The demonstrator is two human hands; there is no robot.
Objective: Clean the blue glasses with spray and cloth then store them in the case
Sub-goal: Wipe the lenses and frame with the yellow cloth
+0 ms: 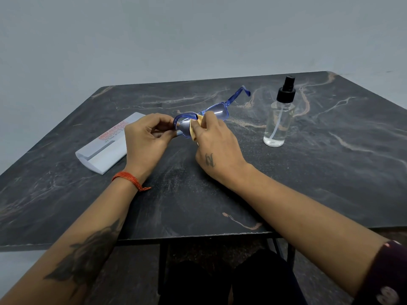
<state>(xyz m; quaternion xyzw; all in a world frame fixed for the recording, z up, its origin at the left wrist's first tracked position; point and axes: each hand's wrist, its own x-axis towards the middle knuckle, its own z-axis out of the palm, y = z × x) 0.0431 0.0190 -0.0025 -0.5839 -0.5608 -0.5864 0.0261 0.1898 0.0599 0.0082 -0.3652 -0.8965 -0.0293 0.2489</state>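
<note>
Both my hands meet above the middle of the dark marble table [220, 194]. My left hand [146, 137] pinches the near end of the blue glasses [217, 112] between thumb and curled fingers, holding them up off the surface, while my right hand [217, 148] pinches a small yellow cloth [193, 130] against the lens nearest me, fingers curled round the fabric. From there the frame runs away to the right, its far temple arm sticking out toward the spray bottle [279, 115]. That bottle, clear with a black pump top, stands upright on the table, well right of my hands. On the left, a white glasses case [103, 150] with red lettering lies flat, partly behind my left hand. An orange thread band [130, 178] circles my left wrist.
</note>
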